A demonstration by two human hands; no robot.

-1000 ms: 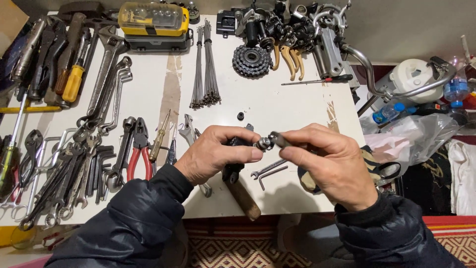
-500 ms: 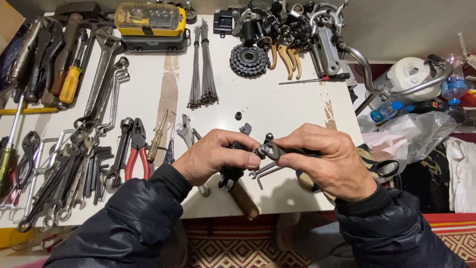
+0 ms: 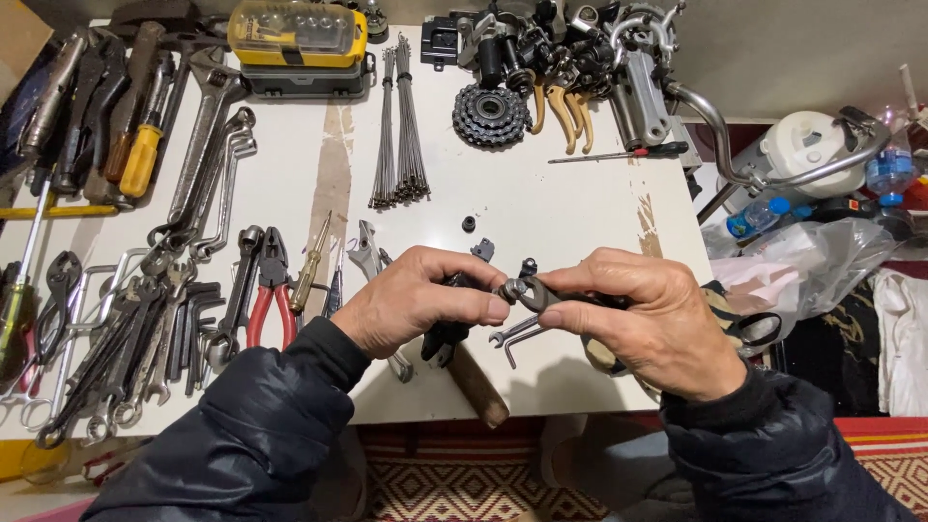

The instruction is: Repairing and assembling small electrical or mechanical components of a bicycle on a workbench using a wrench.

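My left hand (image 3: 414, 300) grips a small black metal part (image 3: 447, 333) that hangs below its fingers, above the near edge of the white table (image 3: 541, 213). My right hand (image 3: 650, 319) holds a dark spanner (image 3: 537, 293), and its ring end sits on a bolt at the top of the black part, between my two thumbs. Both hands meet at the table's near middle. Under them a small double-ended spanner (image 3: 514, 333) and a wooden handle (image 3: 478, 382) lie on the table. A small black nut (image 3: 469, 223) and two other small black pieces rest just beyond my fingers.
Many spanners and pliers (image 3: 261, 290) lie at the left, with screwdrivers (image 3: 135, 159). A yellow bit case (image 3: 298, 34), a bundle of spokes (image 3: 398, 126), a cog cluster (image 3: 488, 114) and brake parts (image 3: 599, 48) stand at the back. Bottles and bags (image 3: 802, 251) lie off the right edge.
Both hands have stayed together at the near edge. The spanner's head has turned a little on the black part, and the view has shifted slightly.
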